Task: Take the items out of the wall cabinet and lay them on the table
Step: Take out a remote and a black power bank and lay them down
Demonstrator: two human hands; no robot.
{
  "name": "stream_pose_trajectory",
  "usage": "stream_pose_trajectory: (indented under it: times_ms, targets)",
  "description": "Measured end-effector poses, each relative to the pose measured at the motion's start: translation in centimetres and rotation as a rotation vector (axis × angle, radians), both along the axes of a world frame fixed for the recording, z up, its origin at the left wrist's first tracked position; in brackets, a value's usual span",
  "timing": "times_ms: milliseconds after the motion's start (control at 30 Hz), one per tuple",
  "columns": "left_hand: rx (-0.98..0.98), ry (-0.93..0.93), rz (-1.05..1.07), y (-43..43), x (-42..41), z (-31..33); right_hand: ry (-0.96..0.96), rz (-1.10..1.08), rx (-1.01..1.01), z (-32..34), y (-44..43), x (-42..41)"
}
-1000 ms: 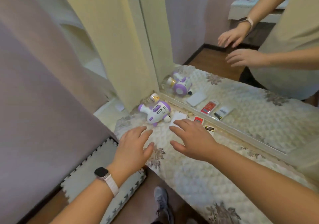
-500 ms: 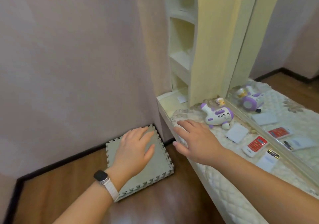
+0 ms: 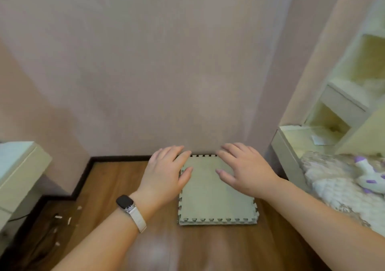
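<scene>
My left hand (image 3: pixel 166 172) and my right hand (image 3: pixel 243 168) hover palm-down with fingers spread and nothing in them, above a grey foam puzzle mat (image 3: pixel 216 197) on the floor. The pale yellow wall cabinet (image 3: pixel 341 108) with open shelves stands at the right edge; a small white paper (image 3: pixel 320 139) lies on its lowest ledge. Below it is the table under a quilted cover (image 3: pixel 333 189), with a white and purple toy (image 3: pixel 368 177) lying on it, partly cut off by the frame edge.
A pink wall (image 3: pixel 166 62) fills the view ahead, with a dark baseboard along the wooden floor (image 3: pixel 116 183). A pale green piece of furniture (image 3: pixel 18 172) juts in at the left. Small scraps and a dark cable lie on the floor at lower left.
The view has swung left, from the table and mirror to the wall and floor. Both hands have left the tabletop and now hang over the foam mat, still empty.
</scene>
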State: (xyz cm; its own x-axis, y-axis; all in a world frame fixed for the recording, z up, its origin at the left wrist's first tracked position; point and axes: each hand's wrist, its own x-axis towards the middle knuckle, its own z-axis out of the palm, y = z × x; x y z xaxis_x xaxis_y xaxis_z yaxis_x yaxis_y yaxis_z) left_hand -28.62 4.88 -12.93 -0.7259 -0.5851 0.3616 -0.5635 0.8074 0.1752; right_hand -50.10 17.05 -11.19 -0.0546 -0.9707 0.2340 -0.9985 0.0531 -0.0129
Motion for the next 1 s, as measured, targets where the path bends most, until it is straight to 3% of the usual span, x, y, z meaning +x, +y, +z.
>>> stream_pose_trajectory:
  times_ms: [500,1000]
  targets:
    - [0.045,0.004,0.495,-7.1,20.8,0.1,0.034,0.482,-0.040,1.3,-18.4,18.2]
    - [-0.058,-0.112,0.875,-18.3,25.9,4.6,-0.056,0.864,-0.106,2.9,-38.6,24.5]
